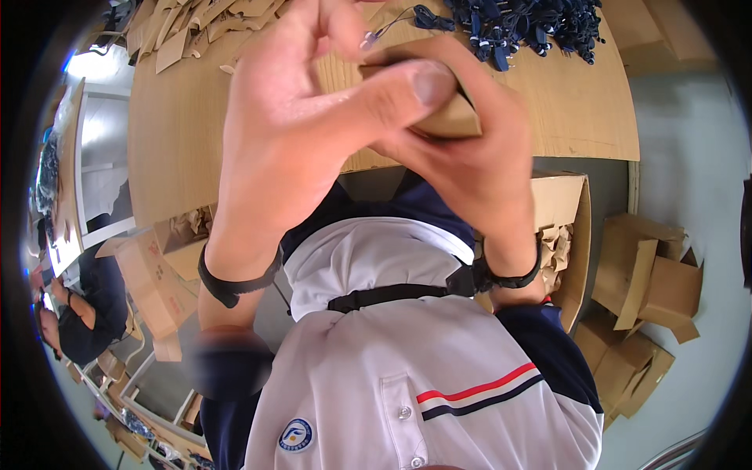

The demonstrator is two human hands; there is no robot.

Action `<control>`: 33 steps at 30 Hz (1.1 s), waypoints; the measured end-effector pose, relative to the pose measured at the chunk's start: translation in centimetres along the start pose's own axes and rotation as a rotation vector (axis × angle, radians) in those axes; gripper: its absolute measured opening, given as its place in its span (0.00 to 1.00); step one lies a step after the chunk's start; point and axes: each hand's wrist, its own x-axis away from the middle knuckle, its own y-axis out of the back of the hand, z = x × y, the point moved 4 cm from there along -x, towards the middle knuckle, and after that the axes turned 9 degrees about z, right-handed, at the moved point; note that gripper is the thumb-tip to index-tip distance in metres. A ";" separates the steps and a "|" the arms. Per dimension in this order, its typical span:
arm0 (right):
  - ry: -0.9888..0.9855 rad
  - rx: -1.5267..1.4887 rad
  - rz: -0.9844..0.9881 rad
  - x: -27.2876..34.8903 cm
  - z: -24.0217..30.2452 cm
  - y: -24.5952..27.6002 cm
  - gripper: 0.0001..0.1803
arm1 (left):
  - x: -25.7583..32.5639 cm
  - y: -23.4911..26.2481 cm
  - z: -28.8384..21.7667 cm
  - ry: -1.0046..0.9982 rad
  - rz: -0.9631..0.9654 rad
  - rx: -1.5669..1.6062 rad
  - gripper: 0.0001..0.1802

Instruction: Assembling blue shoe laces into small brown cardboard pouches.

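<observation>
A small folded piece of brown cardboard (446, 117) is in my right hand (497, 133), whose fingers wrap round it. My left hand (290, 110) is blurred by motion, and its thumb lies across the front of the cardboard. Its other fingers curl at the top edge and are partly cut off there. Close to those fingertips is the small pale end of a thin dark cord (370, 37); whether my left hand touches it, I cannot tell. Both hands are above the near part of the wooden table (580, 125).
A heap of dark cables (533, 27) covers the table's far right, and flat cardboard pieces (184, 39) pile up at far left. An open carton (560, 196) of cardboard pieces stands below the right edge. More cartons (650, 274) lie right. Another person (90, 305) sits at left.
</observation>
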 end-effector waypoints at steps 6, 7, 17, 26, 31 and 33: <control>0.234 -0.026 0.241 0.5 0.1 0.4 0.20 | 0.5 -2.7 2.1 0.399 0.407 0.461 0.35; 0.158 -0.065 0.238 0.5 -0.3 0.4 0.18 | 0.7 -2.5 2.4 0.327 0.267 0.463 0.34; -0.194 -0.700 0.037 1.1 -1.6 -0.4 0.16 | 0.5 -2.6 0.2 -0.721 -0.060 -0.837 0.38; -0.106 -0.796 -0.182 0.8 -2.5 -0.8 0.19 | 0.0 -2.8 2.2 -0.847 -0.130 -0.675 0.20; -0.399 -0.596 -0.012 1.2 -0.7 2.8 0.11 | -0.6 -0.5 1.6 -0.264 0.533 -0.432 0.42; -0.422 -0.566 -0.021 1.6 -1.2 3.0 0.09 | -0.2 -0.1 1.2 -0.257 0.483 -0.399 0.44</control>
